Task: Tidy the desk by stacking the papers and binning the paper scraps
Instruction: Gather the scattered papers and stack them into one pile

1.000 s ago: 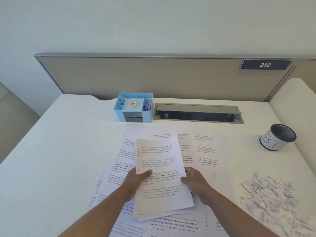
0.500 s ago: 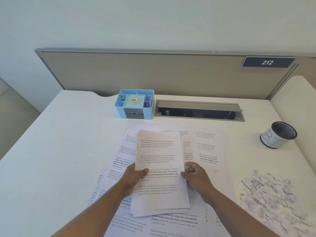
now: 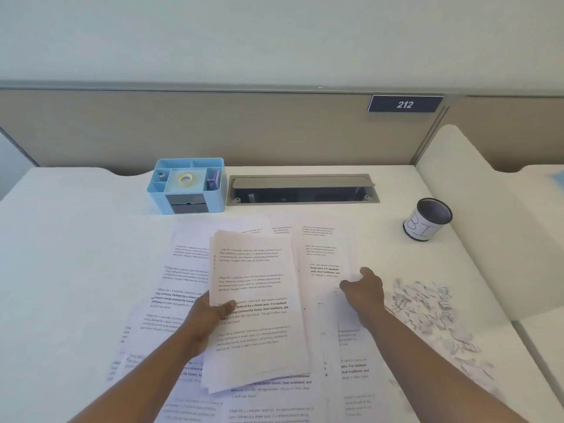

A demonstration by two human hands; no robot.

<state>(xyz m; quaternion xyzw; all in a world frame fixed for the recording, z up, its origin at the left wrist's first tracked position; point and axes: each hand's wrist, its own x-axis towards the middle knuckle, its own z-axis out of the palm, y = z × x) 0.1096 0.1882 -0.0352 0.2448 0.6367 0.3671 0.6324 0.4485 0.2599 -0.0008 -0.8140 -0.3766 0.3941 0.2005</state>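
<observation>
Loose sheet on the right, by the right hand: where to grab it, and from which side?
Probably the sheet at its right edge, coming in from the right. It lies flat on the desk, its left side tucked under the stack that the left hand holds; the right edge lies free. The right hand is already there: slide that edge up and pinch it.

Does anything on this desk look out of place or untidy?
Yes. Torn paper scraps lie scattered on the desk, right of the right hand, not in the bin. Loose sheets lie fanned out, askew, under the stack that the left hand holds.
</observation>
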